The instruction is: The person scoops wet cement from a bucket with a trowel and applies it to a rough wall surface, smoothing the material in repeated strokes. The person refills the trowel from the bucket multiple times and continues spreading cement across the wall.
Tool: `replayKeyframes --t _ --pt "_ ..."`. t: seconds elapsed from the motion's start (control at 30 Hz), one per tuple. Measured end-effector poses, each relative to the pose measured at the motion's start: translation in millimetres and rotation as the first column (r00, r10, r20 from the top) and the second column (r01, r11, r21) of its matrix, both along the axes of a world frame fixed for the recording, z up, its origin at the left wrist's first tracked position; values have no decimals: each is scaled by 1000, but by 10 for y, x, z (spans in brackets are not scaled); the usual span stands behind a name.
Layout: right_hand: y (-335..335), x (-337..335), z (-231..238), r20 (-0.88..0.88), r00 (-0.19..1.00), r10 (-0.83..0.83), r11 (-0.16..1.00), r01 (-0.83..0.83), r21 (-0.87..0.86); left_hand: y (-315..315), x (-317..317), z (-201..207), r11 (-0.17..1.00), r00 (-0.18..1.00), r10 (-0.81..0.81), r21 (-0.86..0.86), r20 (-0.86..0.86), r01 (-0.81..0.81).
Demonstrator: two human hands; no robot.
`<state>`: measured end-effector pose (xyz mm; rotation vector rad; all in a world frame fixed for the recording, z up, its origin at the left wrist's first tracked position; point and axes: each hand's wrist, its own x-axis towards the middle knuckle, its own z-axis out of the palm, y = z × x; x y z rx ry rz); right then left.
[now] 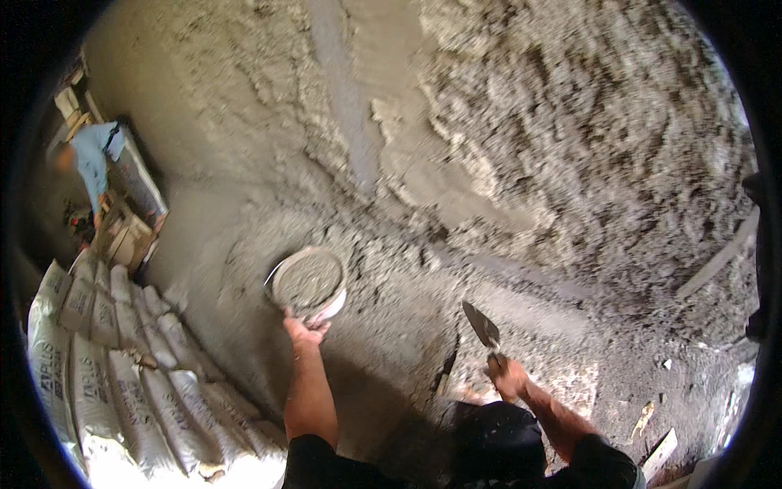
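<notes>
My left hand (305,329) grips the near lower side of a white bucket (331,309), its fingers partly hidden by the bucket. Grey wet mortar (309,279) fills the bucket close to its rim, and a thin wire handle hangs at its left side. In my right hand (508,376) is a pointed trowel (481,324), held by the handle with the blade aimed up and to the left. The blade is apart from the bucket and from the wall. Ahead rises a wall (570,138) covered with rough, lumpy mortar, with a smoother strip (338,90) running up it.
Stacked white sacks (122,367) stand at the left. Farther off at the upper left, a person in a light blue top (99,151) bends beside a cardboard box (129,238). Mortar crumbs lie along the wall's foot. Wood scraps (660,452) lie at the lower right.
</notes>
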<state>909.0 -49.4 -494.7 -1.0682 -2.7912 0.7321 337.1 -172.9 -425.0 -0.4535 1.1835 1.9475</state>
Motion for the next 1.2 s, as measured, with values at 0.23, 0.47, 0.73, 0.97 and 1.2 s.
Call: replayKeyframes --t 0.23,0.47,0.73,0.97,1.2 --pt "-765 1446 511 237 920 -312 950 299 89 263 152 146 902 907 388 136 166 -410" --pt "-790 1489 943 179 908 -378 925 380 22 223 613 -16 815 905 426 432 3 -386" --pt "-258 264 1570 -231 950 -208 977 194 -83 -1051 1732 65 948 951 291 99 108 -301" --pt "108 -1017 1957 6 877 481 833 -458 311 -1843 1805 425 946 955 213 -286 204 -150" --pt "-131 -1680 2393 103 879 465 871 -475 127 -2048 739 -439 996 972 -79 18 -220 85"
